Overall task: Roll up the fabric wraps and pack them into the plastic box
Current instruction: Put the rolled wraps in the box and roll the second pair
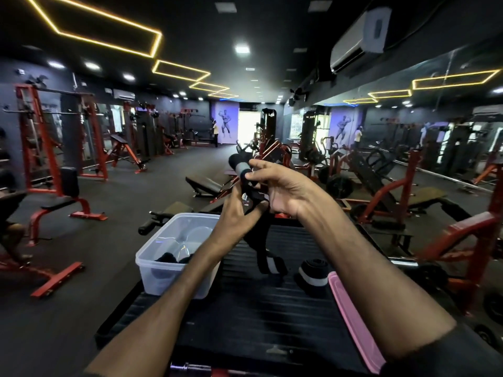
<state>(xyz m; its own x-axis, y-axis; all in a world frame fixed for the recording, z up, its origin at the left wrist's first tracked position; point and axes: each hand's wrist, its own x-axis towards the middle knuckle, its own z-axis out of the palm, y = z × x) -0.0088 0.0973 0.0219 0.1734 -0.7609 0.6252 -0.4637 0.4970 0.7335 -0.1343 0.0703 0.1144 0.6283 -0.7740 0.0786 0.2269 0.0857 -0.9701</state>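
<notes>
The fabric wrap (pixel 246 183), black with a grey band, is up in the air in front of me, held between both hands above the far end of the pad. Its upper end is wound into a tight roll, and its loose tail hangs down behind my left wrist until the striped end touches the black ribbed pad (pixel 258 308). My right hand (pixel 280 189) has its fingertips pinched on the roll near the top. My left hand (pixel 239 213) grips the strap just below, with the thumb pressed against it and the fingers reaching up along it. The plastic box (pixel 163 281), clear and open, sits on the left edge of the pad, under my left forearm. Dark rolled wraps (pixel 166 258) lie in its near end. A second wrap (pixel 313 270), already rolled and with a pale stripe, rests on the pad to the right of the hanging tail and apart from the box. A pink lid (pixel 353 322) lies flat along the pad's right side, just beside that roll. Around all this stand red-framed gym machines (pixel 35 148) on a dark floor, with a mirrored wall on the right.
</notes>
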